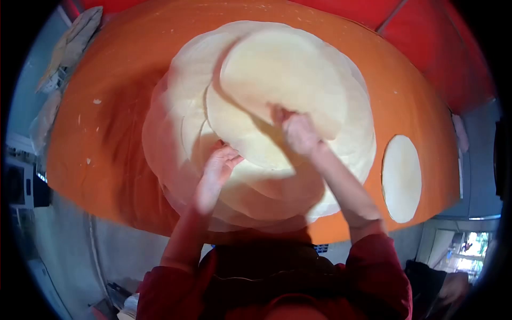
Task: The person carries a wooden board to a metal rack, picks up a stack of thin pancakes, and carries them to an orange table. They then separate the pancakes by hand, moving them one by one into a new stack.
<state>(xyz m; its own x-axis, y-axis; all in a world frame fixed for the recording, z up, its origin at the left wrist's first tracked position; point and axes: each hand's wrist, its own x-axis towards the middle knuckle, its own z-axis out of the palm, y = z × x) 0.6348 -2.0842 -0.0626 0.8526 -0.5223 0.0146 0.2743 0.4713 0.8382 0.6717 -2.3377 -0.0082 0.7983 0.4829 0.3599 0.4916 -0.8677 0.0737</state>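
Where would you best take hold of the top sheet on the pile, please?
Probably at its near rim, coming from the near side: the top sheet is thin and limp, and that edge curls up off the pile where the right hand pinches it.

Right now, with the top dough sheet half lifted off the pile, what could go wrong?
1. The right hand pinches the top sheet at one edge only; thin as it looks, it may stretch or tear.
2. The left hand rests on the stack; sheets underneath might stick and drag along.
3. The stack reaches the near edge of the orange table, so lower sheets could slip off.
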